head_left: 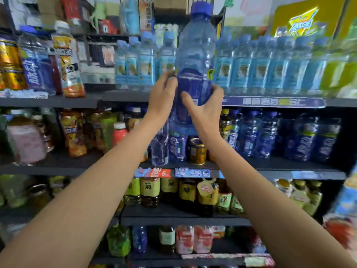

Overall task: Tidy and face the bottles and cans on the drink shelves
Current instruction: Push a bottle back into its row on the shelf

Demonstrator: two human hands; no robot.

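Note:
A tall clear bottle (196,55) with a blue cap and dark blue label is held upright in the air in front of the shelves. My left hand (162,95) grips its label from the left, fingers curled round the side. My right hand (202,107) grips it from the right, thumb across the front of the label. Behind it, a row of light-blue-labelled water bottles (270,64) lines the upper shelf (123,96). Dark blue drink bottles (301,138) stand on the shelf below at the right.
Gold cans (9,64) and mixed bottles stand upper left. Tea and juice bottles (92,130) fill the second shelf's left side, with a small gold can (197,151) at centre. Yellow-labelled tea bottles (170,190) and pink drinks (193,238) sit lower down. A blurred bottle (345,209) juts in at the right edge.

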